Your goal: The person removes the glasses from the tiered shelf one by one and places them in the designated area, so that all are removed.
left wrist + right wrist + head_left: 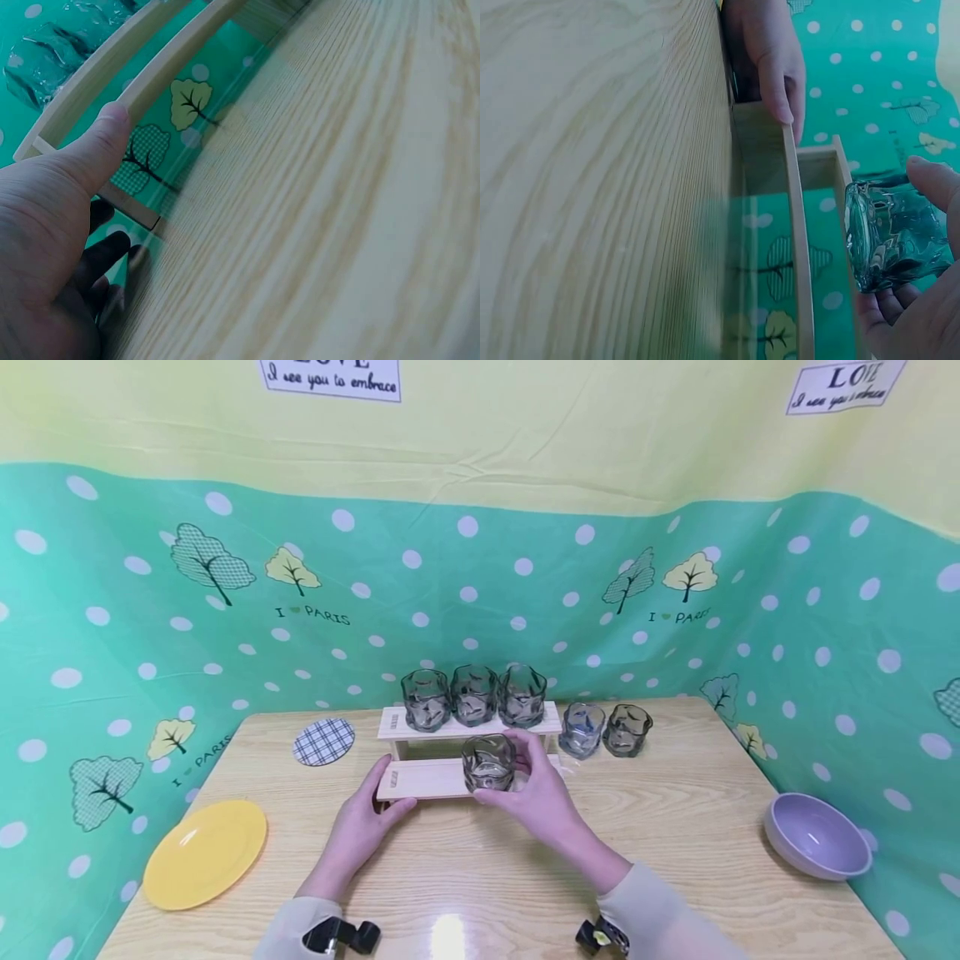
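A two-tier wooden rack (420, 778) stands near the back of the table. My left hand (362, 827) holds the left end of its lower tier, the thumb (105, 139) along the front edge. Between thumb and fingers, my right hand (536, 789) grips a smoky grey glass (487, 764) over the right part of that tier. The right wrist view shows the glass (892, 232) close by the lower board's edge. Along the upper tier stand three similar glasses: a left one (426, 700), a middle one (474, 695) and a right one (522, 696).
Right of the rack are two more glasses, one bluish (581, 731) and one brownish grey (627, 731). A checked round coaster (324, 742) lies left of it. A yellow plate (204, 853) is at the table's left edge, a purple bowl (817, 837) at the right.
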`<control>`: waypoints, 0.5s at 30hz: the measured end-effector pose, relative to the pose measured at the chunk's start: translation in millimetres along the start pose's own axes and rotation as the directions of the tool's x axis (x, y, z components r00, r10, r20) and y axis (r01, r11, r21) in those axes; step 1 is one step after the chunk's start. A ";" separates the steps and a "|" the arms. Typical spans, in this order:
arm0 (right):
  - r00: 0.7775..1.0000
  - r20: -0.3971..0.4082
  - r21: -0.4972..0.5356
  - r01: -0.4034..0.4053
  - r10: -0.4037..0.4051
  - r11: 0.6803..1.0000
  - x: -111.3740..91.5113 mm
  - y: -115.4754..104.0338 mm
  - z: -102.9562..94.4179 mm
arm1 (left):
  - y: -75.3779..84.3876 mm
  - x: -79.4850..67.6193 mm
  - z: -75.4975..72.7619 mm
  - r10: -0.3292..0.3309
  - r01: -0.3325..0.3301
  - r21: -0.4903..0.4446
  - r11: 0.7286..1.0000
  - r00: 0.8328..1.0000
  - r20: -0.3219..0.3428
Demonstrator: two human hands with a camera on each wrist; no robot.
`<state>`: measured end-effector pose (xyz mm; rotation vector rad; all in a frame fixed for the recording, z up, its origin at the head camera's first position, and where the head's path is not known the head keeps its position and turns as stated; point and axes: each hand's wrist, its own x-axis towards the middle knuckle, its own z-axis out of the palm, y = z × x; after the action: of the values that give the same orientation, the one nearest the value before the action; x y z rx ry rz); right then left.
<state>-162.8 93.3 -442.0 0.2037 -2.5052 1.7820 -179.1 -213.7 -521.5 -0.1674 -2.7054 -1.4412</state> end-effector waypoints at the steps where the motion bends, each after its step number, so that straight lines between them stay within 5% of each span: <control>1: 1.000 -0.005 -0.002 -0.003 0.003 1.000 -1.1 0.6 -3.6 | 0.2 -0.1 -0.1 -0.002 0.002 0.001 1.000 1.000 0.002; 15: 0.998 -0.053 -0.037 -0.030 0.028 0.999 -14.8 11.7 -50.8 | 1.7 -0.5 -0.7 -0.008 0.008 0.007 1.000 1.000 0.005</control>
<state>-151.2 146.1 -438.1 0.1175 -2.5154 1.7254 -178.3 -213.4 -519.8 -0.1593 -2.7174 -1.4359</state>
